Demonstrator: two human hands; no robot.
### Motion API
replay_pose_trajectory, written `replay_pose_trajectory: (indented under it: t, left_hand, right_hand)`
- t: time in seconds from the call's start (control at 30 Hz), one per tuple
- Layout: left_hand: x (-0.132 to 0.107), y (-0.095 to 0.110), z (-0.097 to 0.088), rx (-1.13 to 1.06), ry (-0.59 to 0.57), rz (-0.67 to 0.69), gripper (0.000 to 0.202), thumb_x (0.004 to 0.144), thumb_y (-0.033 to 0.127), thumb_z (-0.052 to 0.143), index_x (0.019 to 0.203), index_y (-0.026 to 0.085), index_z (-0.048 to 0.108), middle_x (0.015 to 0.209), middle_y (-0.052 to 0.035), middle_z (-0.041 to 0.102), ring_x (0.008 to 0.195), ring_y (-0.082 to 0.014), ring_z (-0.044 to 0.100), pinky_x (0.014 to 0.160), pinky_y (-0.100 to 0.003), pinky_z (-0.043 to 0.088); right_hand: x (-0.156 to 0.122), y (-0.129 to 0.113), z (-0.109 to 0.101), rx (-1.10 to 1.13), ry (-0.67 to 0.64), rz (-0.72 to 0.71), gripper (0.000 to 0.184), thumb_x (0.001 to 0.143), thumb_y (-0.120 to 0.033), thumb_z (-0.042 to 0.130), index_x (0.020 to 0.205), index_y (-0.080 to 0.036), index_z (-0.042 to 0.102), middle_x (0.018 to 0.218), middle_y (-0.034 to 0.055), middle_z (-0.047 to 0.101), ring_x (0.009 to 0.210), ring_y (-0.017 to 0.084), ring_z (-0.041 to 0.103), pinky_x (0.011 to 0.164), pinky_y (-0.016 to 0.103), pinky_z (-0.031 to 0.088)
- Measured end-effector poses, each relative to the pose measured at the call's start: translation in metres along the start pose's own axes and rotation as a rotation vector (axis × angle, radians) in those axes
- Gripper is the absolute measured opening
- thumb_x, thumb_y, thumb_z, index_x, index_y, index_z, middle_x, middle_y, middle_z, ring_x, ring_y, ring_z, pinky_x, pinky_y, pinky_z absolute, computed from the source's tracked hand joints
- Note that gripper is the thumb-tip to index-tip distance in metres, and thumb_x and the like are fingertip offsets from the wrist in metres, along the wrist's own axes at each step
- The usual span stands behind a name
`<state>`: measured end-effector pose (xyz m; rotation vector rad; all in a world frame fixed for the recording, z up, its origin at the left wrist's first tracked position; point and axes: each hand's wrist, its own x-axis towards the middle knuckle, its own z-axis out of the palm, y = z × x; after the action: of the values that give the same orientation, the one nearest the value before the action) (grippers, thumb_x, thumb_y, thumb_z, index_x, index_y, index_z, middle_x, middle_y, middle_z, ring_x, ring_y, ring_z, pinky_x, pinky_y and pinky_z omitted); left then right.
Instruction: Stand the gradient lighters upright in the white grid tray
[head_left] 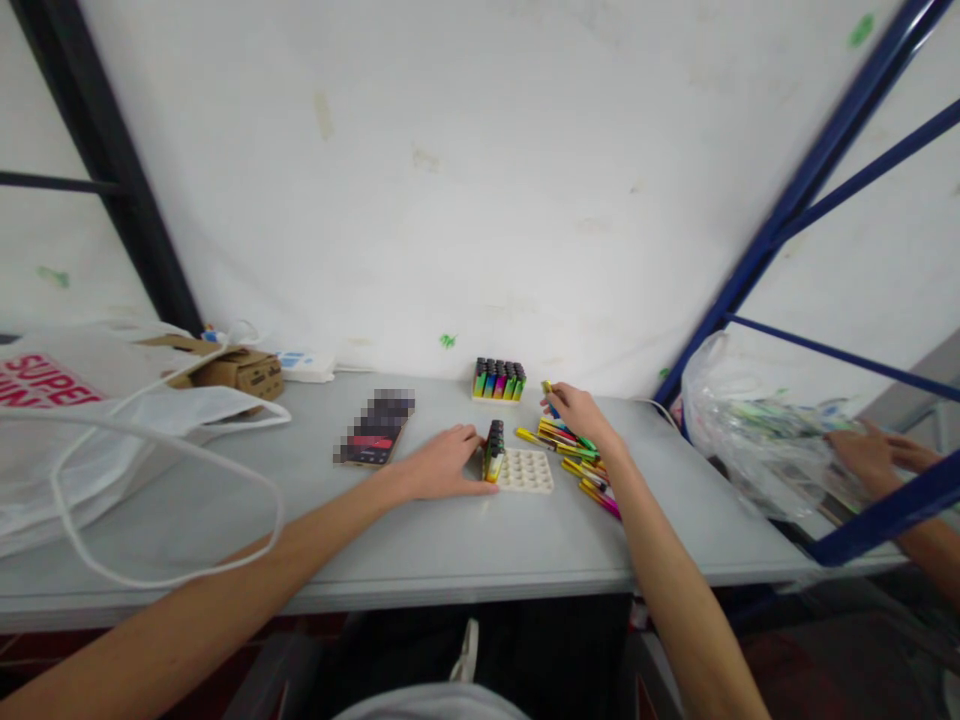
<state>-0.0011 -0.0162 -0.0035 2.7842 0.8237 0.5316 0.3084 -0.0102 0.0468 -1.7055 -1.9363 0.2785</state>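
Observation:
My left hand (444, 463) rests on the grey table (420, 545), its fingers closed against a short row of colourful lighters (493, 451) standing at the left edge of a white slotted tray (529, 470). My right hand (576, 411) reaches over a loose pile of colourful lighters (574, 452) and pinches one lighter (549, 390) at its far end. A filled tray of upright lighters (499, 380) stands by the wall behind them.
A phone (375, 432) lies left of my left hand. White plastic bags (90, 440) and a cardboard box (232, 368) sit at the far left. Another person's hands (874, 452) handle a clear bag (742, 430) behind a blue metal frame (817, 200) on the right.

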Motion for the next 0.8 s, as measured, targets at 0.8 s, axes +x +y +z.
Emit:
replay_pose_trajectory:
  t: [0.8]
  left_hand:
    - [0.001, -0.004, 0.001, -0.042, 0.016, 0.013, 0.067, 0.089, 0.077, 0.070, 0.120, 0.017, 0.070, 0.115, -0.0128, 0.067, 0.110, -0.0344, 0.066, 0.101, -0.044, 0.052]
  right_hand:
    - [-0.047, -0.033, 0.024, 0.324, 0.206, -0.009, 0.047, 0.089, -0.066, 0.071, 0.099, -0.020, 0.072, 0.066, -0.0023, 0.060, 0.063, 0.017, 0.052, 0.062, 0.028, 0.042]
